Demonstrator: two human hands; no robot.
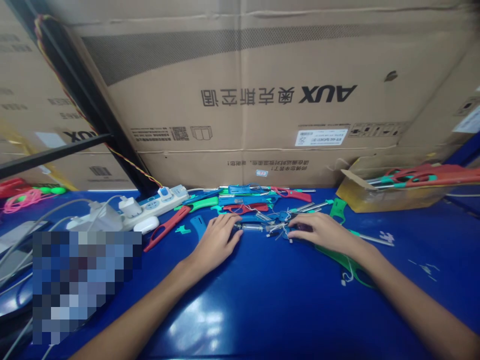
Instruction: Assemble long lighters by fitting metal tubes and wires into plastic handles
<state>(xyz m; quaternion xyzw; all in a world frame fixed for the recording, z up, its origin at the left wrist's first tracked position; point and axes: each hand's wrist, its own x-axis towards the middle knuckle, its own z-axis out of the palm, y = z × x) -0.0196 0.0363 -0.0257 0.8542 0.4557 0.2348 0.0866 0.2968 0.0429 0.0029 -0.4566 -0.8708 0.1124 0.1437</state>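
Note:
My left hand (219,240) lies over a blue curved handle shell (198,227). Its fingers are stretched out and its fingertips are close to a clear tube-like part (251,227). My right hand (318,231) reaches in from the other side, thumb and forefinger apart, beside a cluster of small metal and blue parts with thin white wires (279,227). What lies under its palm is partly hidden. Behind both hands is a pile of blue, red and green lighter shells (247,200) with metal rods. A green shell (347,260) sits below my right wrist.
A cardboard box (390,192) of red long-neck lighters stands at the right. To the left are a white power strip (165,200) with plugs, a red shell (167,227) and cables. A large carton (240,120) stands behind the blue table (225,310).

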